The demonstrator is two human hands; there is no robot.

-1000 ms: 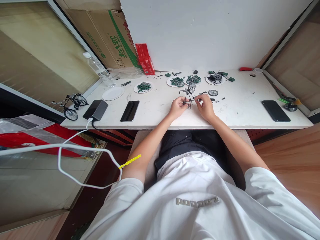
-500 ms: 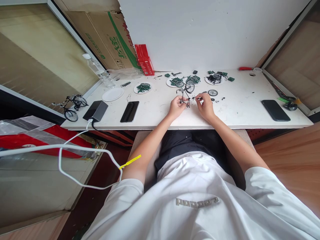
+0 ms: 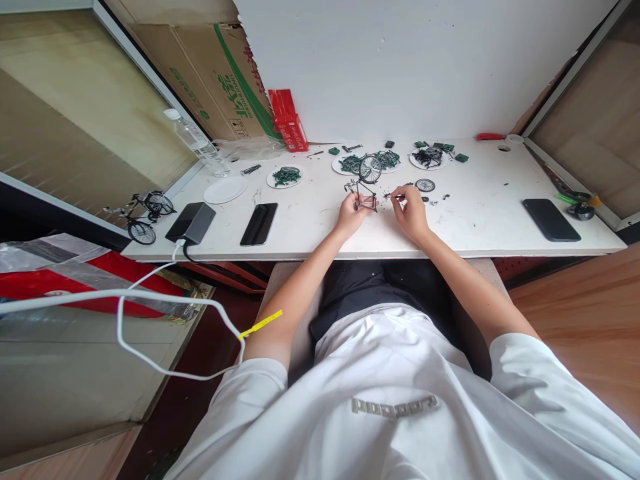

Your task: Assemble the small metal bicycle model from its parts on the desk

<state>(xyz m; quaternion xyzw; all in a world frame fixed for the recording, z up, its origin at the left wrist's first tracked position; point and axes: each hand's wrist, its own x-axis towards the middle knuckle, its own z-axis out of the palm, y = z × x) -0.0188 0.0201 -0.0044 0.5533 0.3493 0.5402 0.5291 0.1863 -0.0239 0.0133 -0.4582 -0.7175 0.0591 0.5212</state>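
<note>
The left grip [image 3: 351,215] was closed on a small model bicycle [image 3: 369,175], its attached wheel rising just beyond that hold. The right grip [image 3: 413,210], near the bicycle but apart from it, pinched a slim dark piece [image 3: 397,196]. Just beyond the right grip, a loose wheel [image 3: 425,185] lay on the worktop [image 3: 310,227]; farther off, a white plate [image 3: 413,159] held black parts [image 3: 429,157].

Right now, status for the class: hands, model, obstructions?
Left hand gripping model bicycle. Right hand pinching small dark part, apart from bicycle. Loose wheel beyond right hand.
</note>
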